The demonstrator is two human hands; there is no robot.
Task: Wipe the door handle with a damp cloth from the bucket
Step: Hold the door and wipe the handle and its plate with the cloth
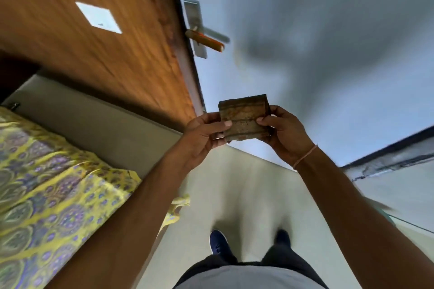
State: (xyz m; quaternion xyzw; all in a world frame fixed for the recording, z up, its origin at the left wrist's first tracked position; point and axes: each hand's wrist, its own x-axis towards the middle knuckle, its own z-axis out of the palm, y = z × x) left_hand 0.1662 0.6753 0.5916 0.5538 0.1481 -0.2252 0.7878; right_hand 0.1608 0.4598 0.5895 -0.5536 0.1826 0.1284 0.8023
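Note:
A folded brownish cloth [244, 117] is held up in front of me by both hands. My left hand [203, 131] pinches its left edge and my right hand [285, 132] pinches its right edge. Above the cloth, the door handle [206, 41] sticks out from the edge of the open wooden door [94, 37]: an orange-brown lever on a metal plate [193, 19]. The cloth is well below the handle and apart from it. No bucket is in view.
A bed with a yellow and purple patterned cover [47, 190] lies at the left. A pale blue wall [328, 42] fills the right. My feet in dark shoes [219, 241] stand on the light floor between bed and wall.

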